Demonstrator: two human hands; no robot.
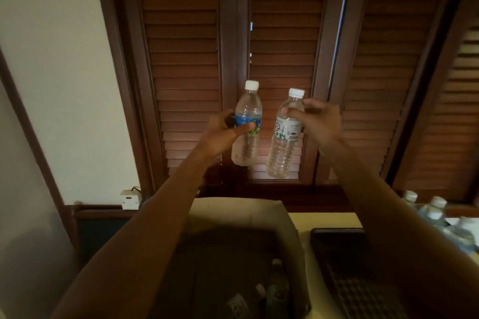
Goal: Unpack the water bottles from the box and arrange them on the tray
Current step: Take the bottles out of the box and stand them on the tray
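Observation:
Both arms are raised high above the cardboard box [293,235]. My left hand [223,134] grips a clear water bottle with a blue label [247,124], held upright. My right hand [321,122] holds a second clear bottle with a white and green label [285,134], tilted slightly. The two bottles hang side by side, a small gap between them. Inside the dim box lie more bottles [274,290]. A dark woven tray [342,261] sits to the right of the box, partly hidden by my right forearm.
Several capped water bottles [435,215] stand at the far right on the pale tabletop [324,220]. Dark wooden louvred shutters [282,46] fill the wall ahead. A white wall socket with a plug [131,198] is low on the left.

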